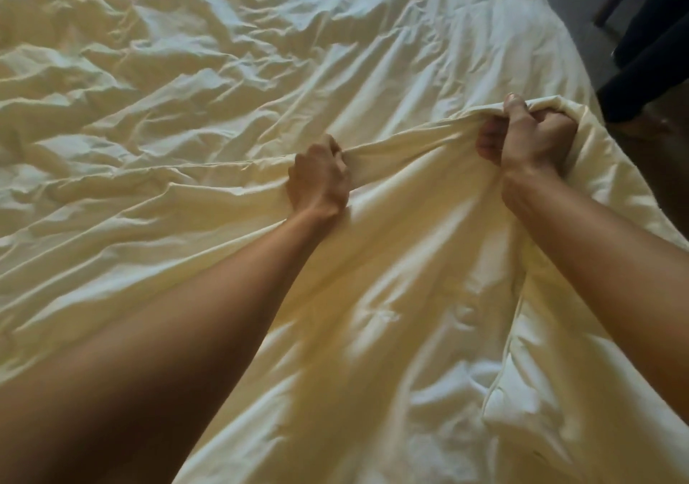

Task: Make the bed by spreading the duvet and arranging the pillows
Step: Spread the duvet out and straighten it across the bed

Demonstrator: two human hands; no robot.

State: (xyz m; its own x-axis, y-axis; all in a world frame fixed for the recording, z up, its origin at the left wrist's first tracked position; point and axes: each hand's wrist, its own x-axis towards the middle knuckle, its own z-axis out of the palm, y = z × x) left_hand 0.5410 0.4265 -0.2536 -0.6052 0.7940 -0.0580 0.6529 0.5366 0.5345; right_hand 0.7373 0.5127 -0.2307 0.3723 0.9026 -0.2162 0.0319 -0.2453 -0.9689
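- The duvet (208, 84) lay crumpled across the bed, one corner bunched at the bed's right edge.
- The left hand (318, 181) and right hand (529, 136) each clenched a fold of its hem, taut between them.
- Done well, both would pull evenly toward that corner, then shake the duvet flat.
- The pillows were out of view, and the dark shape (648, 54) beyond the right edge was perhaps furniture.
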